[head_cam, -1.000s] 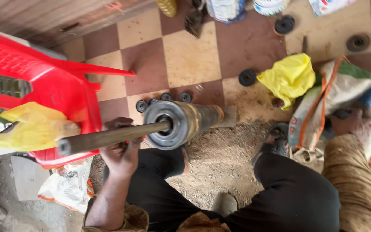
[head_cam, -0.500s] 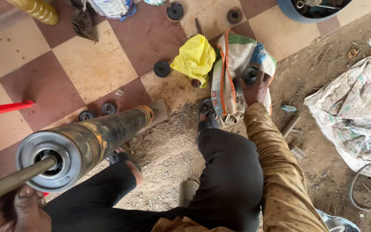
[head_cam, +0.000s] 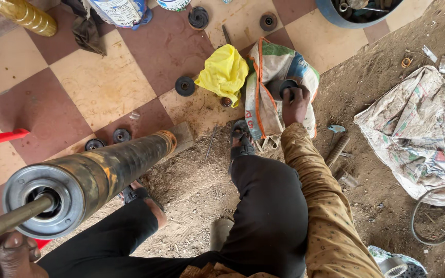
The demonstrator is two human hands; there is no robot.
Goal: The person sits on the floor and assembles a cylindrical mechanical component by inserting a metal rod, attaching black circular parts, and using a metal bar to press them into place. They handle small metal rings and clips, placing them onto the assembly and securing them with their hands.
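right hand [head_cam: 295, 104]: fingers closed on black disc [head_cam: 287, 87] atop woven sack [head_cam: 271, 77], bare dirt alongside. left hand [head_cam: 14, 255]: at frame corner under steel rod [head_cam: 9, 221] of pump cylinder [head_cam: 93, 177]; grip unclear.

Six black discs [head_cam: 185, 86], one pump tube [head_cam: 99, 175] (shaft inside)

The person wore a loose mustard-brown sleeve with a fine dotted print, reaching to the wrist of the right hand [head_cam: 295, 104]. The left hand [head_cam: 14, 255] was bare. Black trousers covered 2 legs, and dark strapped sandals [head_cam: 241, 141] were on the feet.
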